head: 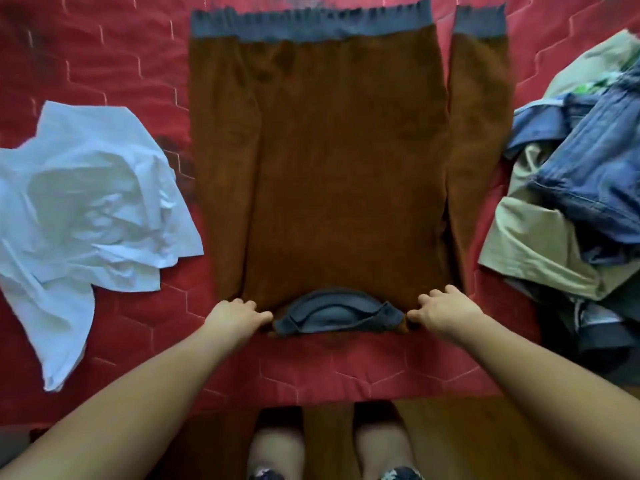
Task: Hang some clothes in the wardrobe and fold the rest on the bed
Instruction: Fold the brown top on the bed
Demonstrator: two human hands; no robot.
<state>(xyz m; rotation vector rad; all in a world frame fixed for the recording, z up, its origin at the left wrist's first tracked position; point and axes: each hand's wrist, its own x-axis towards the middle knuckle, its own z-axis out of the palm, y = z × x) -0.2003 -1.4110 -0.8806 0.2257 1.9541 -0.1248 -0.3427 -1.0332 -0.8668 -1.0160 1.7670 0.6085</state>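
A brown sweater (332, 174) with grey collar, hem and cuffs lies flat on the red quilted bed (104, 50), its collar (337, 315) nearest me and its sleeves folded along the body. My left hand (239, 315) grips the shoulder edge left of the collar. On the other side of the collar, my right hand (441, 310) holds the right shoulder edge with curled fingers.
A crumpled white shirt (86, 209) lies on the bed to the left. A heap of clothes (581, 202), with jeans and beige and grey garments, sits at the right. The bed's front edge (311, 396) runs just above my feet.
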